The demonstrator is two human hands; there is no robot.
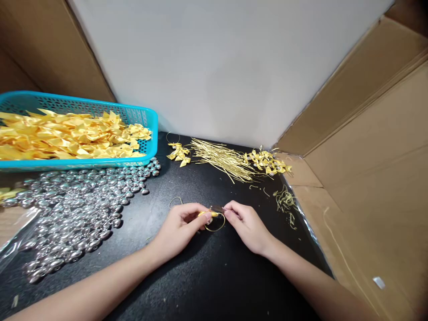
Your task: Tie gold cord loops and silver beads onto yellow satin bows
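Note:
My left hand (182,227) pinches a small yellow ribbon bow (207,214) just above the black tabletop (214,276). My right hand (245,225) is closed in a pinch on the end of a thin gold string (217,227), which curls in a loop under the bow between both hands. The two hands almost touch at the fingertips. A bundle of loose gold strings (224,160) lies farther back, in the middle of the table.
A blue basket (152,129) full of yellow bows stands at the back left. A heap of silver beads (76,209) spreads in front of it. Finished bows (269,162) lie at the back right, one more bow (179,154) near the basket, string clippings (286,200) right. Cardboard walls surround.

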